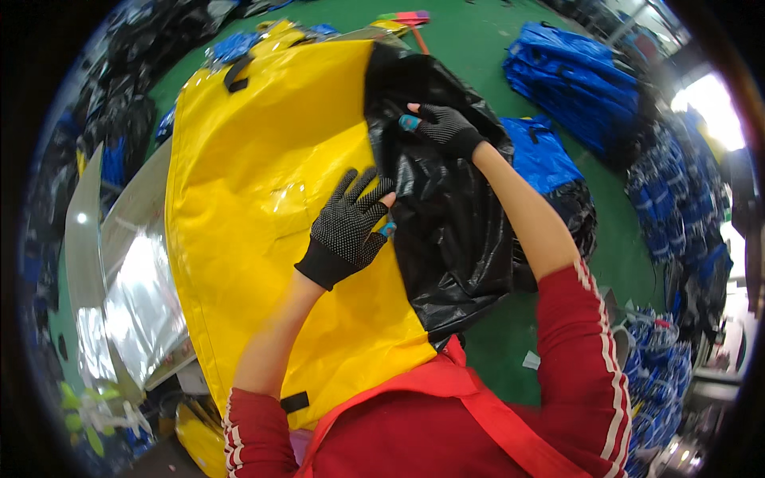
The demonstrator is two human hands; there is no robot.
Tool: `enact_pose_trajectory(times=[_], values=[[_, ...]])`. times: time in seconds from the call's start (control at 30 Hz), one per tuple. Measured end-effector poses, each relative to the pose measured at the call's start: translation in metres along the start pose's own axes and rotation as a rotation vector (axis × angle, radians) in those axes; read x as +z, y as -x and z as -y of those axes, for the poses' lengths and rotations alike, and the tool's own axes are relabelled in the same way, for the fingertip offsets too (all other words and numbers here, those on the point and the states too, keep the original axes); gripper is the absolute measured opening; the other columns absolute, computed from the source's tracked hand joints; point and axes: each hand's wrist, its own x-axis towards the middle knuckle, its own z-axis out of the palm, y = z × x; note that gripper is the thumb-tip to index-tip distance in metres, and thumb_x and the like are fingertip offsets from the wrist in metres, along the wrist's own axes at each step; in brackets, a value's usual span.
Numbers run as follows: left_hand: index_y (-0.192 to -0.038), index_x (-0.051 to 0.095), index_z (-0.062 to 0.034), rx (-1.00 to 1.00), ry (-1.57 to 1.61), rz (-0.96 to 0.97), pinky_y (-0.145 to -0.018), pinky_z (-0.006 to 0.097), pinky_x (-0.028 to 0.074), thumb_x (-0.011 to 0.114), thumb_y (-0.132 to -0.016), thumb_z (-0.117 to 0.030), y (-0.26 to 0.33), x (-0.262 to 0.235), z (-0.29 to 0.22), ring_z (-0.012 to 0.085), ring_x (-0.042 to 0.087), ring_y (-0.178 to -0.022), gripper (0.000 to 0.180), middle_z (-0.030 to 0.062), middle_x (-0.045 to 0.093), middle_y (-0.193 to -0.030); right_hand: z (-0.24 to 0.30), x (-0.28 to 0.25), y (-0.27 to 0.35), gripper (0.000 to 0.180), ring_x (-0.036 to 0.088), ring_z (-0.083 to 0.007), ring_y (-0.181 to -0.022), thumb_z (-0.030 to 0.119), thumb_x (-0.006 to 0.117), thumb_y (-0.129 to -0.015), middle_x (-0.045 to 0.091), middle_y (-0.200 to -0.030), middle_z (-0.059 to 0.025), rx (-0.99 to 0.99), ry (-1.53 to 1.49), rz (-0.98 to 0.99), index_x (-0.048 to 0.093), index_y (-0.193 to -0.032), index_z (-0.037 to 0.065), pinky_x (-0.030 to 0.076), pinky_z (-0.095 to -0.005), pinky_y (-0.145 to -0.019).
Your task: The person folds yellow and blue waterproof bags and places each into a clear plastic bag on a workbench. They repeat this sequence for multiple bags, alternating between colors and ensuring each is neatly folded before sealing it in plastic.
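Observation:
A large yellow and black bag (239, 175) of glossy coated fabric lies spread in front of me. Its yellow side is fairly flat with a few creases; the black part (458, 215) on the right is wrinkled and bunched. My left hand (347, 227), in a black dotted glove with bare fingertips, rests on the yellow fabric close to the seam, fingers spread. Farther off, my right hand (450, 131) has its fingers curled at the upper black part, apparently gripping it. Blue tape is wrapped on a digit of each hand. Short black tabs (237, 76) sit at the yellow edges.
Blue bags (558, 72) lie piled on the green floor (470, 40) at the far right, with a blue and black bag (546, 159) nearer. Bundled blue pieces (661, 374) stand at right. Silvery sheeting (147, 295) and a plant (92, 414) are at left.

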Motion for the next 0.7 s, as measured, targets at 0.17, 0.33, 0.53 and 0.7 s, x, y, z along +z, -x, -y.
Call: enact_pose_trajectory(times=[0.17,0.33,0.53,0.7], values=[[-0.12,0.057,-0.0019,0.276,0.262,0.128,-0.11,0.048,0.033,0.068,-0.08,-0.02,-0.032,0.059,-0.032,0.0402,0.043,-0.128,0.045,0.0195,0.053,-0.13,0.019,-0.098,0.158,0.019,0.065,-0.0235,-0.07,0.018,0.059,-0.092,0.067,-0.075,-0.0135,0.542,0.309,-0.425,0.069,-0.095,0.003,0.051,-0.0335,-0.067],[-0.134,0.049,-0.0015,0.255,0.23,0.188,-0.113,0.057,0.019,0.064,-0.081,-0.03,-0.024,0.122,-0.052,0.0432,0.029,-0.138,0.061,0.0242,0.039,-0.144,0.019,0.001,0.265,0.027,0.066,-0.0224,-0.083,0.022,0.059,-0.095,0.069,-0.095,-0.0088,0.475,-0.82,0.05,0.063,-0.112,0.001,0.052,-0.0349,-0.084],[-0.141,0.039,0.0024,0.259,0.402,0.078,-0.116,0.05,0.016,0.053,-0.092,-0.032,-0.023,0.117,-0.055,0.043,0.025,-0.141,0.062,0.0257,0.029,-0.151,0.007,0.045,0.276,0.033,0.063,-0.016,-0.081,0.03,0.058,-0.096,0.069,-0.09,-0.0043,0.209,-0.59,-0.389,0.066,-0.106,0.0,0.051,-0.0313,-0.083],[-0.135,0.045,0.0011,0.016,0.646,0.14,-0.106,0.038,0.035,0.047,-0.095,-0.044,-0.021,0.12,-0.057,0.0329,0.047,-0.124,0.06,0.0201,0.049,-0.133,0.04,0.022,0.262,0.039,0.065,-0.0301,-0.073,0.039,0.055,-0.095,0.068,-0.08,-0.0138,0.374,-0.642,-0.454,0.067,-0.09,0.001,0.051,-0.0383,-0.07]])
